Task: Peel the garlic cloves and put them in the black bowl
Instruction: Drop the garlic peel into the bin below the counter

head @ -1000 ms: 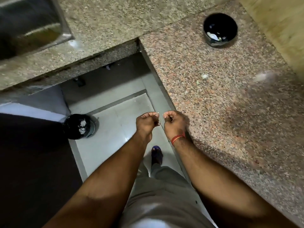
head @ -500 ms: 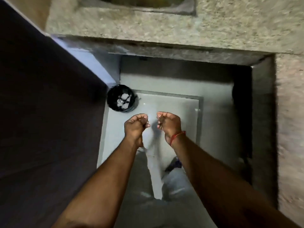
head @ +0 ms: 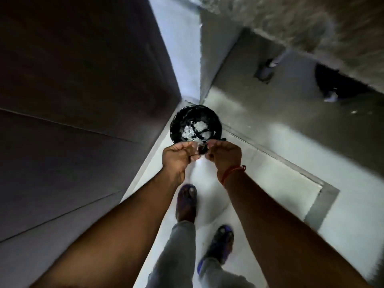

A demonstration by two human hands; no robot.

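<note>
We held both hands out over the pale floor (head: 270, 179), close together, just above the near rim of a black-lined waste bin (head: 195, 123) that stood in the corner where the dark cabinet front (head: 83, 100) met the wall. Our left hand (head: 179, 155) had its fingers curled inward, thumb against the fingertips; our right hand (head: 225, 153), with a red thread (head: 232, 172) at the wrist, was curled the same way. A pale scrap showed between the fingertips, perhaps garlic skin, but the blur kept us from telling whether either hand gripped a clove. White scraps (head: 194, 129) lay inside the bin. The granite counter (head: 311, 28) edge ran along the upper right. The black bowl lay outside our view.
</note>
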